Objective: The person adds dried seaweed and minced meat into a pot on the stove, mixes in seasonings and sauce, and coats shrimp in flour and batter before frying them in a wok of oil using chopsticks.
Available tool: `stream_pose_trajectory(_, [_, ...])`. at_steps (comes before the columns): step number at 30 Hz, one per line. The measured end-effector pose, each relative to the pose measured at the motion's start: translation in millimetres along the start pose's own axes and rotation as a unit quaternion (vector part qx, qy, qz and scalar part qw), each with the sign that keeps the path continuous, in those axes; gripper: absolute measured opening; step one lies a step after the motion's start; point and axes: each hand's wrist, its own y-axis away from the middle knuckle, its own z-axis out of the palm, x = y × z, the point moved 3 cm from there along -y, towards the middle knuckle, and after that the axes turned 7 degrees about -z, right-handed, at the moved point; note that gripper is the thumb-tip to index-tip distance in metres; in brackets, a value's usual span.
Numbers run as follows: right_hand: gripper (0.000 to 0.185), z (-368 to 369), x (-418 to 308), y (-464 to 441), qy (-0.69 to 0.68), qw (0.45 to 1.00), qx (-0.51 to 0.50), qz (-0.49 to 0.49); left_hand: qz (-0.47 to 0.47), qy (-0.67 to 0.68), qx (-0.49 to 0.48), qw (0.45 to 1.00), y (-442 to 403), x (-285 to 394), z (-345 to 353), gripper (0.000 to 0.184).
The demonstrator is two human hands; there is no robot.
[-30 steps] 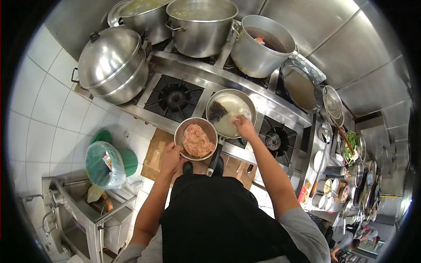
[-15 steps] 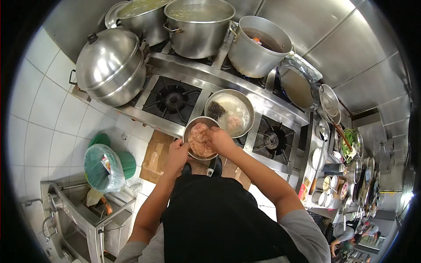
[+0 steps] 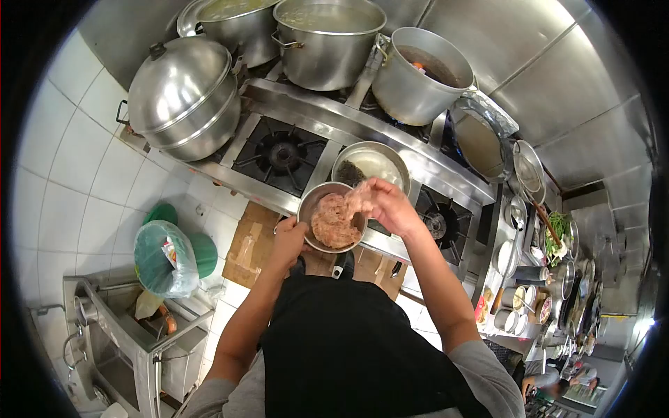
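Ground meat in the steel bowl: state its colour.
The ground meat is salmon pink, seen best in the head view.

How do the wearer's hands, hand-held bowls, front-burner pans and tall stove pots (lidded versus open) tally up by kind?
Hands: 2 (left hand, right hand)
Hand-held bowl: 1
Front-burner pan: 1
Lidded tall pot: 1
Open tall pots: 3 (left pot, middle pot, right pot)
Total: 8
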Motion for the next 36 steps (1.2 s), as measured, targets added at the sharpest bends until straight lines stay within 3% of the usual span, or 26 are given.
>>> stream_pose_trajectory(1, [0.028,4,-7,0,0.0,1.0,0.003,-0.002,0.0,-0.002,-0.003,1.0,4,3,2,0.01])
stream_pose_trajectory(3, [0.037,9,-19,-6,-0.183,0.983,0.014,-0.025,0.015,-0.014,0.032,0.999,11,9,4,0.009])
stream_pose_trajectory(4, [0.046,1,-12,-12,-0.208,0.978,-0.025,-0.023,0.018,-0.016,0.027,0.999,8,4,4,0.009])
stream_pose_trajectory(5, [0.038,-9,0,-12,-0.25,0.968,0.012,0.021,0.004,0.021,-0.001,1.0,1,-4,1,0.01])
stream_pose_trajectory(8, [0.026,-45,56,-14,-0.215,0.975,0.054,0.026,-0.011,0.033,-0.018,0.999,-7,-13,-6,0.01])
stream_pose_trajectory(10, [0.018,-49,67,-8,-0.142,0.98,0.143,0.008,-0.015,0.009,-0.007,1.0,-2,-11,-9,0.01])
stream_pose_trajectory(17, [0.011,-49,34,6,-0.208,0.972,0.111,0.005,-0.001,0.08,0.003,0.997,5,-9,-14,0.012])
stream_pose_trajectory(19, [0.014,-66,26,11,-0.192,0.963,0.189,-0.01,-0.001,0.081,0.005,0.997,3,-14,-19,0.012])
stream_pose_trajectory(20, [0.014,-85,32,11,-0.192,0.963,0.188,-0.009,0.004,0.065,0.003,0.998,1,-16,-21,0.012])
stream_pose_trajectory(22, [0.014,-112,50,7,-0.399,0.915,0.058,-0.021,0.007,0.05,0.001,0.999,-2,-20,-25,0.012])
stream_pose_trajectory(23, [0.014,-118,54,8,-0.399,0.915,0.058,-0.02,0.004,0.042,0.005,0.999,-4,-22,-26,0.012])
stream_pose_trajectory(24, [0.019,-117,53,10,-0.349,0.925,0.15,0.0,0.001,0.034,0.009,0.999,-5,-24,-28,0.011])
stream_pose_trajectory(26, [0.025,-135,61,12,-0.295,0.924,0.24,0.022,-0.003,0.027,0.004,1.0,-6,-27,-31,0.014])
stream_pose_trajectory(28, [0.012,-165,74,4,-0.283,0.95,0.13,-0.02,-0.007,0.02,0.0,1.0,0,-24,-28,0.017])
stream_pose_trajectory(29, [0.012,-167,76,2,-0.284,0.95,0.129,-0.019,-0.007,0.039,0.009,0.999,5,-19,-25,0.015])
stream_pose_trajectory(31, [0.022,-138,53,2,-0.251,0.917,0.309,-0.025,-0.006,0.058,0.019,0.998,8,-18,-25,0.013])
stream_pose_trajectory(34, [0.038,-146,63,-2,-0.285,0.924,0.253,-0.008,0.001,0.047,0.013,0.999,5,-21,-27,0.016])
stream_pose_trajectory(36, [0.035,-137,64,-2,-0.26,0.938,0.228,0.011,0.005,0.045,0.01,0.999,7,-21,-28,0.017])
